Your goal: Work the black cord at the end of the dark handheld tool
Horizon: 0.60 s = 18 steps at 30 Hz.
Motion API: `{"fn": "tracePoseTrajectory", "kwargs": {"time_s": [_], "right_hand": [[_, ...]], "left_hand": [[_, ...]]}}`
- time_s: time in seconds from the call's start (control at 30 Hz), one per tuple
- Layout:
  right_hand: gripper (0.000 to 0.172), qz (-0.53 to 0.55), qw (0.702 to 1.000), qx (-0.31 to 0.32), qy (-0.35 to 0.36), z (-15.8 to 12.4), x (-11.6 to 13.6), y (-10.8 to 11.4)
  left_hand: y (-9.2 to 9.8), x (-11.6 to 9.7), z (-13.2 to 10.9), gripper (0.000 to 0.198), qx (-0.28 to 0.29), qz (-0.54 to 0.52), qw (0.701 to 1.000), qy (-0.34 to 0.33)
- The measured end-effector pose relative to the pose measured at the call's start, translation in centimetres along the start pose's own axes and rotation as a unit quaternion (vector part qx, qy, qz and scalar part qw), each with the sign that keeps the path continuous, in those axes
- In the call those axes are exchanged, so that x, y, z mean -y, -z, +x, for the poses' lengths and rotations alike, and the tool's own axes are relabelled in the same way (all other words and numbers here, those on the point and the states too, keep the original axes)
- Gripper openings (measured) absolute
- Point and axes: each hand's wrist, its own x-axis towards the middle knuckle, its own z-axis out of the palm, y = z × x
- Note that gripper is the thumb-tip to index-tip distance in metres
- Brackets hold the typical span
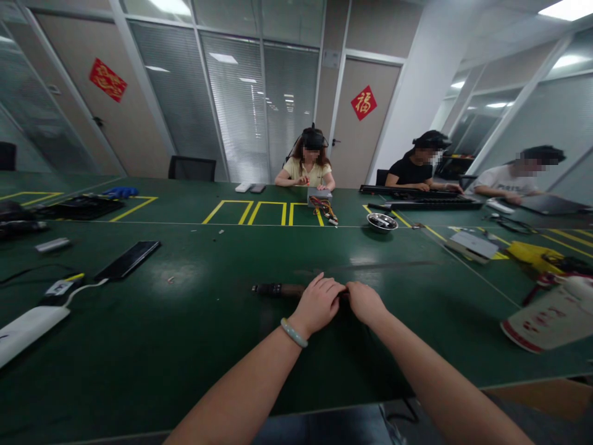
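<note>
A dark brown and black electric screwdriver [266, 289] lies sideways on the green table, its ringed black nose with a small metal tip toward the left. My left hand [319, 303], with a pale bangle on the wrist, is closed over its rear part. Close beside it, my right hand [364, 303] is closed, its fingertips at a dark piece by the tool's right end. That piece is mostly covered by my fingers, so I cannot tell what it is.
A phone [128, 261] and a white power strip [32, 334] lie left. A metal bowl [382, 223] stands beyond my hands; a large white cup [549, 315] is at right. Across the table sit a person [308, 167] with a grey wired box [319, 196] and two others.
</note>
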Motion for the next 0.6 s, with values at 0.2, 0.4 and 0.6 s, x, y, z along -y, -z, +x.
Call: {"fn": "tracePoseTrajectory", "kwargs": {"time_s": [0.2, 0.4, 0.6], "right_hand": [[0.024, 0.005, 1.0, 0.008, -0.017, -0.3, -1.8, -0.2], [0.025, 0.05, 0.99, 0.03, -0.132, -2.4, -11.5, 0.0], [0.023, 0.087, 0.962, -0.029, -0.257, -8.7, -22.8, 2.8]], "left_hand": [[0.8, -0.2, -0.2, 0.024, 0.038, -0.048, 0.996, -0.059], [1.4, 0.0, -0.3, 0.023, 0.063, -0.076, 0.991, -0.09], [1.7, -0.1, -0.2, 0.023, 0.099, -0.082, 0.985, -0.111]]}}
